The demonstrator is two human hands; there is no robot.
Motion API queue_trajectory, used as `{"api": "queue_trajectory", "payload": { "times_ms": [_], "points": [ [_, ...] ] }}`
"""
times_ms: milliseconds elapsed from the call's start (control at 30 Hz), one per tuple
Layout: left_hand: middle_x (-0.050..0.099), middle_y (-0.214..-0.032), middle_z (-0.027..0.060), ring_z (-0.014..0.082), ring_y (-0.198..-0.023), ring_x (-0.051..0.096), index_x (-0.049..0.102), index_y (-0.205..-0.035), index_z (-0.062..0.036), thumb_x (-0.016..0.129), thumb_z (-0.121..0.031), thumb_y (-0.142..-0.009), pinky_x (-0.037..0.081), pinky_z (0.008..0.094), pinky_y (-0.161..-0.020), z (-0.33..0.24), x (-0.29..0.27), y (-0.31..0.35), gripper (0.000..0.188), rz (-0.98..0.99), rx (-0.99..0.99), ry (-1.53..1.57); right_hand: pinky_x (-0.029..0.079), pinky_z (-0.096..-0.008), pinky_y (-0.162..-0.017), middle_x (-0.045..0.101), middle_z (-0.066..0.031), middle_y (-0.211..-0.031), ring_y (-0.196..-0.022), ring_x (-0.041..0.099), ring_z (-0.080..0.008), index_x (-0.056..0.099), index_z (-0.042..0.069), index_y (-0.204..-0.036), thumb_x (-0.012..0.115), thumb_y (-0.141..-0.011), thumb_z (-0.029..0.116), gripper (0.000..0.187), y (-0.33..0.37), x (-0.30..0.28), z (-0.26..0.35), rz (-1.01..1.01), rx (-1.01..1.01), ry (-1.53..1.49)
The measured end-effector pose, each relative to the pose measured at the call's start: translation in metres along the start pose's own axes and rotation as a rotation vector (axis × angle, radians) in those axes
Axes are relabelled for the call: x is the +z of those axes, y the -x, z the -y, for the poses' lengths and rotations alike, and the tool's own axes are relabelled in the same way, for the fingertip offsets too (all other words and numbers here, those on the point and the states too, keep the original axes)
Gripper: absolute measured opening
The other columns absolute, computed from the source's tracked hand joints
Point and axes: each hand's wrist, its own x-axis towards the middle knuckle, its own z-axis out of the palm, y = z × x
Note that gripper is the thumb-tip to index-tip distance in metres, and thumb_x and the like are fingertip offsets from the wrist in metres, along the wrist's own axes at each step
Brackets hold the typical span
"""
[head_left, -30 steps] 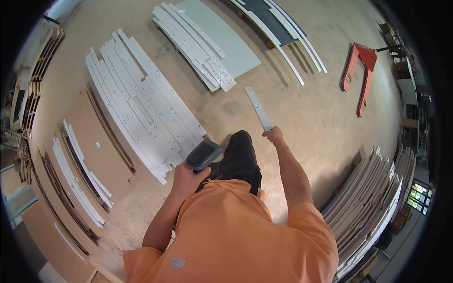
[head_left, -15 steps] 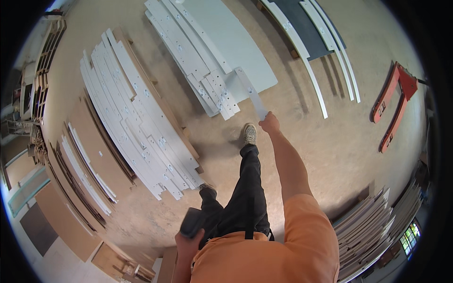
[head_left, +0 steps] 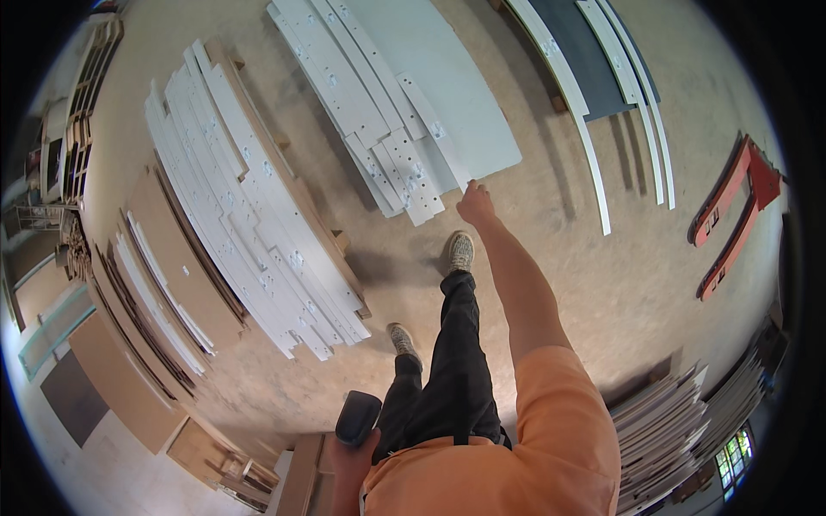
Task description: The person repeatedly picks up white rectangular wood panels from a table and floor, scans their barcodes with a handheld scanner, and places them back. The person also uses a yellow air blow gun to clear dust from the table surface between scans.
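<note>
My right arm reaches forward. The fingers of my right hand are closed on the near end of a narrow white panel strip. Most of that strip rests over a pale green sheet, alongside a stack of white drilled panels. Low in the head view, my left hand is closed round a dark, rounded, box-like object; its exact kind cannot be made out. It is held beside my left leg, away from the panels.
A wide stack of white panels stands to the left, with brown boards beyond. Farther right lie long white strips over a dark sheet. A red pallet jack is at the far right. Several boards lean at the lower right.
My right hand has moved forward with the strip, which now lies farther over the pale sheet. My left foot has stepped away from the left stack. The dark object has tilted.
</note>
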Motion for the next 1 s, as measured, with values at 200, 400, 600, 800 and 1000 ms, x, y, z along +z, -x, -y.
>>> {"api": "queue_trajectory", "payload": {
  "times_ms": [200,400,600,800,1000],
  "points": [
    [0.075,-0.086,0.0108,0.0160,-0.080,0.071,0.073,-0.103,0.0021,0.084,-0.017,-0.079,0.056,0.0348,-0.073,0.017,-0.015,0.012,0.032,0.088,0.184,0.024,0.051,-0.0532,-0.094,0.063,-0.0301,-0.112,-0.109,0.062,-0.0463,0.055,-0.004,-0.115,0.071,-0.082,0.021,0.044,0.077,-0.013,0.041,0.144,-0.167,-0.158],
    [0.076,-0.096,0.0148,0.0247,-0.091,0.075,0.072,-0.109,0.0006,0.082,-0.017,-0.081,0.057,0.0374,-0.081,0.053,-0.053,0.002,0.035,0.202,0.516,0.101,0.053,-0.0371,-0.077,0.069,-0.0147,-0.086,-0.080,0.067,-0.0257,0.067,-0.002,-0.116,0.072,-0.087,0.015,0.033,0.241,-0.123,0.121,0.045,-0.230,-0.503],
    [0.076,-0.086,0.0112,0.0138,-0.080,0.070,0.073,-0.103,0.0002,0.081,-0.023,-0.083,0.054,0.0328,-0.072,0.100,-0.105,-0.026,0.031,0.290,0.936,-0.076,0.044,-0.0298,-0.065,0.060,-0.0070,-0.077,-0.069,0.054,-0.0158,0.070,-0.001,-0.113,0.066,-0.087,-0.003,0.026,0.534,-0.300,0.199,-0.655,-0.601,-0.834],
    [0.073,-0.077,0.0107,0.0132,-0.071,0.068,0.074,-0.099,-0.0011,0.078,-0.023,-0.083,0.053,0.0318,-0.068,0.114,-0.129,-0.002,0.028,0.469,1.105,-0.244,0.041,-0.0290,-0.059,0.055,-0.0085,-0.086,-0.067,0.051,-0.0202,0.058,0.014,-0.115,0.060,-0.091,0.020,0.024,0.808,-0.373,0.249,-0.833,-1.338,-1.040],
    [0.070,-0.075,0.0076,0.0096,-0.070,0.063,0.071,-0.094,0.0024,0.078,-0.023,-0.084,0.051,0.0309,-0.066,0.137,-0.093,0.057,0.028,0.710,1.098,-0.399,0.032,-0.0342,-0.060,0.048,-0.0043,-0.073,-0.069,0.037,-0.0169,0.055,0.012,-0.088,0.048,-0.102,0.057,0.047,0.959,-0.359,0.257,-0.773,-0.918,-1.090]
  ]
}}
